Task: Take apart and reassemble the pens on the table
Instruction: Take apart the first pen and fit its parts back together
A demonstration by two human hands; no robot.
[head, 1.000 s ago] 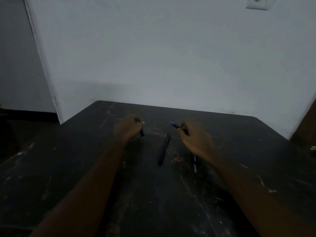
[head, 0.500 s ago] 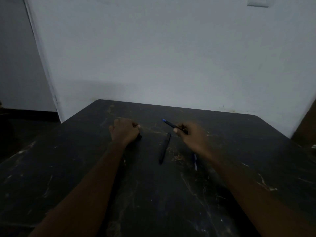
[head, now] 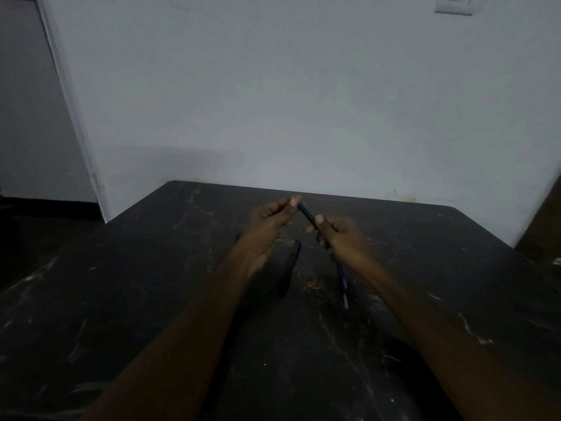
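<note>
The left grip [head: 267, 221] pinches the far tip and the right grip [head: 341, 238] curls round the barrel of a slim pen [head: 307, 213], likely light, stiff and slick, best held close beside its joint.

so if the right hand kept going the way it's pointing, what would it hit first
Most likely the left hand, which pinches the far end of the same dark pen the right hand grips; depth is hard to judge.

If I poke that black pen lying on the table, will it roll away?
Probably a little: the black pen looks round and slim, so a sideways poke could roll it. It looks straight and stiff, and is likely light.
</note>
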